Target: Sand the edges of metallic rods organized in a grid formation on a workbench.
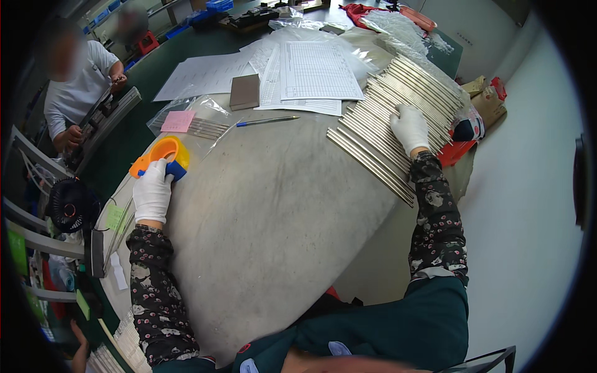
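While left hand (152, 189) grips orange tool (163, 155), right hand (409, 127) flat

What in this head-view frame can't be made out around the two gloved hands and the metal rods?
- Left hand: whether it grips or only rests on the orange and blue tool; the glove covers the contact.
- Right hand: palm down on the metal rods; any rod pinched beneath is hidden.
- Rod count: too fine, fisheye-bent.
- Printed sheets: too small to read.
- Co-worker's hands: small, near the blurred rim.
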A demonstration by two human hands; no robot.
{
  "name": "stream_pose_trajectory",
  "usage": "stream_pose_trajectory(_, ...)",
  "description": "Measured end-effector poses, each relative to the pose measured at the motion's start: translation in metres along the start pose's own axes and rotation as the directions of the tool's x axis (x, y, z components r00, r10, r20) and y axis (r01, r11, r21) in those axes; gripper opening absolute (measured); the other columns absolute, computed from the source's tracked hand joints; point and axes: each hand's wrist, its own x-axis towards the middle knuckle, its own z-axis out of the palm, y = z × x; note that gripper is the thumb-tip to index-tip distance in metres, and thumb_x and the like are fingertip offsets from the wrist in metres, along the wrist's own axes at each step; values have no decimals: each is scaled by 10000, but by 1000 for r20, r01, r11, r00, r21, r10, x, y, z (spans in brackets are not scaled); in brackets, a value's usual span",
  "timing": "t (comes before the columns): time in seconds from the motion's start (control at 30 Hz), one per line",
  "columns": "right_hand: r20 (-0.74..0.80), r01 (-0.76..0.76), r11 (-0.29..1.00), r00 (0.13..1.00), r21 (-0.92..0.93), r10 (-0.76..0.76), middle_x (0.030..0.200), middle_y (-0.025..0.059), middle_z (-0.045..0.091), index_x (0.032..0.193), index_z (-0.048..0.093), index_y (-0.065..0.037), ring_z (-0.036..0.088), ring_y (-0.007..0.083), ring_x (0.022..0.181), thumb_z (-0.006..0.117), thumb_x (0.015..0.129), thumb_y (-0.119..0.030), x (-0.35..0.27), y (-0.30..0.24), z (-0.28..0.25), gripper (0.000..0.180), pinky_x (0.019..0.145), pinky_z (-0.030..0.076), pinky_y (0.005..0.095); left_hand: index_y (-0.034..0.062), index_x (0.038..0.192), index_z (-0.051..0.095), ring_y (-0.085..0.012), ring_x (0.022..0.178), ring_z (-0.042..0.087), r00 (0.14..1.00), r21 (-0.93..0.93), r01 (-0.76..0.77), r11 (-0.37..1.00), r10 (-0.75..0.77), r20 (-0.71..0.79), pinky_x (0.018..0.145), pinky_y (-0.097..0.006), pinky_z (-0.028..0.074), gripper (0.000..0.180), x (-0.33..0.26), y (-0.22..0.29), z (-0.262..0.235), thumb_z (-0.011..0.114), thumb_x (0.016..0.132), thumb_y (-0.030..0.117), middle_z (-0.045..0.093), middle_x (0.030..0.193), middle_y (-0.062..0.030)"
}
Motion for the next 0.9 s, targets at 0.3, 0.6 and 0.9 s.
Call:
stream_pose_trajectory(0.3,-108,-80,966,993,-248,54,794,162,654,765,663,-9,657,307,772,601,822,-271,-4,-1,21,276,697,532,395,52,1129,523,-309,962,582,967,-193,-33,981,-17,-253,826,-367,472,441,-12,66,-31,669,714,54,542,1160,-109)
stream_pose_trajectory(0.6,18,0,982,1000,-186,4,861,175,664,859,663,-17,649,335,806,503,874,-337,-13,-3,22,358,745,518,425,68,1061,550,-275,912,572,922,-499,-383,777,350,-164,756,-359,447,458,-31,147,-61,690,626,38,548,1150,-96)
stream_pose_trajectory(0.9,283,266,963,922,31,-264,908,196,638,899,598,-5,621,357,884,484,905,-310,-92,-81,-18,326,789,490,445,30,1199,493,-341,1212,426,848,-667,-463,584,512,-140,962,-429,385,573,-46,218,-61,701,709,242,431,1298,-178)
